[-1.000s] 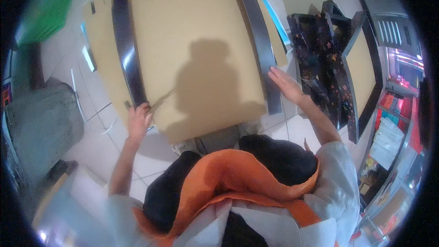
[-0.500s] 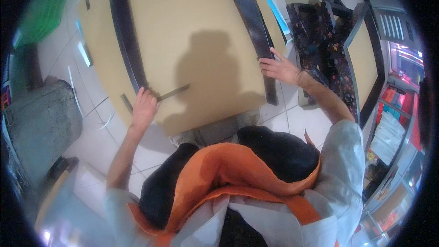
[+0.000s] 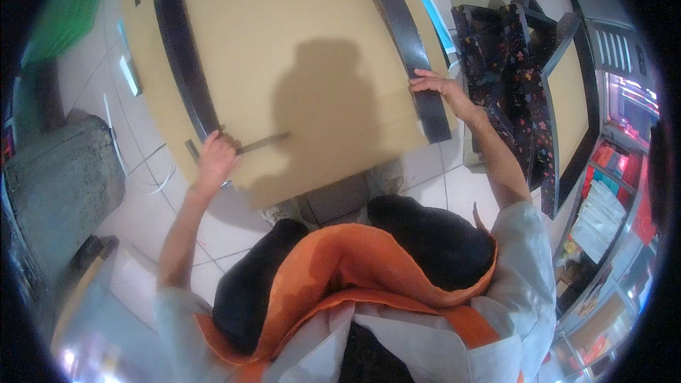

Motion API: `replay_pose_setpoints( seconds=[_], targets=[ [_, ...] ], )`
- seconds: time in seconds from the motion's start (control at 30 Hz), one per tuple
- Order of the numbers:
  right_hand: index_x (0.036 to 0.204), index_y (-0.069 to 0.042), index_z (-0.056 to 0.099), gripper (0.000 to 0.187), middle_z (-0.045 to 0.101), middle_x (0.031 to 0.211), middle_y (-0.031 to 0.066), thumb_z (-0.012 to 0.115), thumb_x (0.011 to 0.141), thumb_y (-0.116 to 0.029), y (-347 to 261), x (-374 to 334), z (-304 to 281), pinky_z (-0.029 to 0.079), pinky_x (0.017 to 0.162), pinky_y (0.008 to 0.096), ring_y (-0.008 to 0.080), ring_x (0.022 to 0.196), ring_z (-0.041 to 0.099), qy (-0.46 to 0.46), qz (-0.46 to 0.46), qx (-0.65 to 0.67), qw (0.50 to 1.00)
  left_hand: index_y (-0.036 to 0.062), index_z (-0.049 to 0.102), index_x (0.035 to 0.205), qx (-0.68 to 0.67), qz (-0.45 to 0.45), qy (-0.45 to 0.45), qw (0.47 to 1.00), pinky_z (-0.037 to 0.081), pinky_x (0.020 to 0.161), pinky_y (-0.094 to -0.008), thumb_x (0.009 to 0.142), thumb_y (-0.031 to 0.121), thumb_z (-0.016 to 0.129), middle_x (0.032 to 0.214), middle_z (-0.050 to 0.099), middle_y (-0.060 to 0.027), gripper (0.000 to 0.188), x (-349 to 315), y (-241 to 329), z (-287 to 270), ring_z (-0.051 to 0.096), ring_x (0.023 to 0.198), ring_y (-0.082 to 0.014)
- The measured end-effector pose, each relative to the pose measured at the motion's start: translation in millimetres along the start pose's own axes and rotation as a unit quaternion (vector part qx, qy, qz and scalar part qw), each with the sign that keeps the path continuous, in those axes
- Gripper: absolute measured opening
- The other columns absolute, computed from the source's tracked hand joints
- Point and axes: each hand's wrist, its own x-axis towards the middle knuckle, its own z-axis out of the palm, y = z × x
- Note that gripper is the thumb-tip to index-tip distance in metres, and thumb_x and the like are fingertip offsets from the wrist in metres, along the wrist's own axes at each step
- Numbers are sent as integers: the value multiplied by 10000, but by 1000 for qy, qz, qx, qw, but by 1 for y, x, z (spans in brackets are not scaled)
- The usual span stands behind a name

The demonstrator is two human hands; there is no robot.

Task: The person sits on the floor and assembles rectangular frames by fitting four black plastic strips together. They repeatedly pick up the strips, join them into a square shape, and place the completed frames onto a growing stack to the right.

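Observation:
A tan board [image 3: 262, 21] lies in front of me with my shadow across it. Two long dark strips run away from me over it, a left strip [image 3: 179, 46] and a right strip [image 3: 406, 32]. My left hand [image 3: 215, 161] is closed on the near end of the left strip, its fingers curled. Beside those fingers lies a short thin dark piece [image 3: 264, 143]. My right hand [image 3: 445, 92] grips the right strip's outer edge, fingertips on its top face, a little short of its near end; the thumb is hidden.
Dark flower-patterned frame parts [image 3: 496, 64] stand on the tiled floor at right, near a shelf of goods [image 3: 603, 198]. At left are a worn grey block-like seat [image 3: 67, 170] and a green mesh basket [image 3: 71, 10]. An orange apron [image 3: 340, 255] covers my lap.
The right strip's near end has shifted right and slightly away from me, showing more of its broad face, with my right hand still on it. The left strip has slid slightly left.

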Motion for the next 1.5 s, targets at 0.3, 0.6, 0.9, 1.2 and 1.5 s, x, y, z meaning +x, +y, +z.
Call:
replay_pose_setpoints(
  seconds=[0.3,0.6,0.9,1.2,1.5],
  targets=[
    [921,-87,566,127,596,875,77,487,825,-115,-30,10,35,273,1028,429,241,952,558,57,-154,-342,925,56,527,747,12,11,-11,1000,361,909,-413,682,141,591,766,538,-102,124,4,9,-5,528,868,-259],
    [910,-93,521,209,527,881,37,493,710,-144,-36,41,82,412,823,315,196,893,511,34,-281,-518,807,98,506,1000,4,22,-43,999,463,685,-347,766,111,483,798,533,-72,236,81,65,12,566,782,-216],
    [949,-88,522,229,515,952,42,474,731,-140,-45,40,90,410,807,304,181,947,501,-17,-291,-507,812,420,229,1345,-100,96,-151,979,519,552,-389,832,71,395,836,483,-152,643,157,103,5,588,611,-306],
    [1031,-28,501,340,513,1058,106,590,798,-260,-47,-9,103,395,862,323,202,991,491,355,-64,-222,906,457,293,1306,-177,28,-159,971,526,632,-418,851,82,369,867,475,-183,594,159,106,-1,610,693,-357],
    [1194,4,431,426,547,1070,116,445,917,-319,-33,-89,142,417,865,376,208,988,525,274,182,648,687,484,284,1300,-141,57,-212,965,534,626,-406,845,22,357,881,476,-195,653,164,96,-6,607,682,-343]
  ],
)
